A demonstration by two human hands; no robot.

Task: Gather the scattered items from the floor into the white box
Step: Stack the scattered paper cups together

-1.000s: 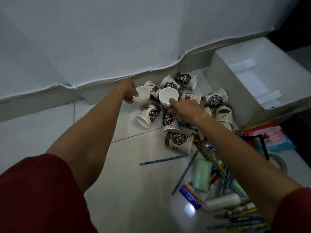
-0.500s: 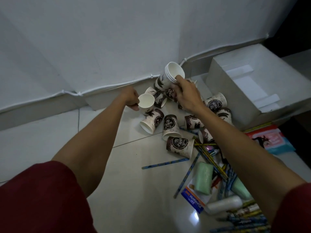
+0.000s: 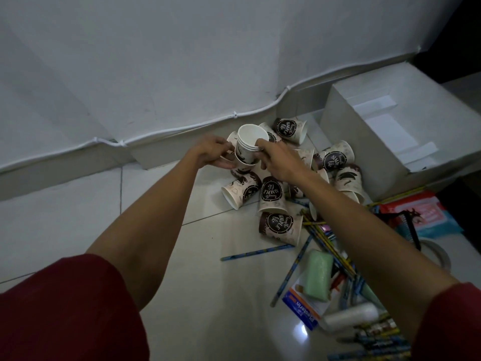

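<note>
My right hand [image 3: 282,162] grips a nested stack of white paper cups [image 3: 251,142] by its rims, open end up and tilted, above the floor near the wall. My left hand [image 3: 212,155] holds a single paper cup [image 3: 243,162] against the stack's bottom, and the stack sits in or at its mouth. Several more printed paper cups [image 3: 270,191] lie scattered on the tiles below and to the right of my hands. The white box [image 3: 343,142] stands open at the right, a little beyond the cups.
Several pencils [image 3: 325,238] lie in a heap near my right forearm, with a green block [image 3: 318,278], a blue-and-white plaster box [image 3: 303,307] and a white bottle [image 3: 351,316]. A pink packet [image 3: 421,213] and a tape roll [image 3: 440,254] lie at the right. A cable runs along the wall.
My right hand lifted the cup stack off the floor and brought it left. My left hand brought its single cup right to meet the stack's bottom.
</note>
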